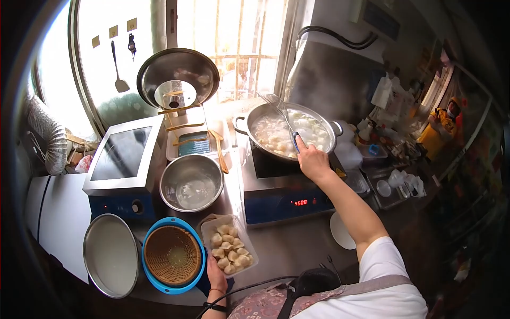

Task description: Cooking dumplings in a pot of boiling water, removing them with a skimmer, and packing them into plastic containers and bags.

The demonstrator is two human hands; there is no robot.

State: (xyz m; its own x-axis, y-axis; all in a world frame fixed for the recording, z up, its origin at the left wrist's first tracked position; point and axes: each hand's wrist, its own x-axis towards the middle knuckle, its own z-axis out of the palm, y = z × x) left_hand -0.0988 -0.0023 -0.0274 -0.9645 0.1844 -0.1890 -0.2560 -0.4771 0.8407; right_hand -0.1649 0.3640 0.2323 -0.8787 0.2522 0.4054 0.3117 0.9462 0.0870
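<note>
My right hand (312, 159) is closed around the dark handle of a wire skimmer (275, 101), whose mesh head is above the far left rim of a wide steel pot (334, 149). Dumplings (279, 143) float in the steaming, cloudy water. With my left hand (215, 275) I hold a clear plastic container (254, 253) by its lower left side; several pale dumplings (229, 243) lie in it. The pot stands on an induction cooker (271, 207) with a lit red display. Most of my left fingers are hidden under the container.
Left of the cooker are a steel bowl (191, 183) of water, a wooden spatula (221, 155) and a second induction cooker (123, 153). A wicker basket (172, 255) sits in a blue basin (145, 263) beside a round metal container (111, 255). A person in yellow (442, 123) is at far right.
</note>
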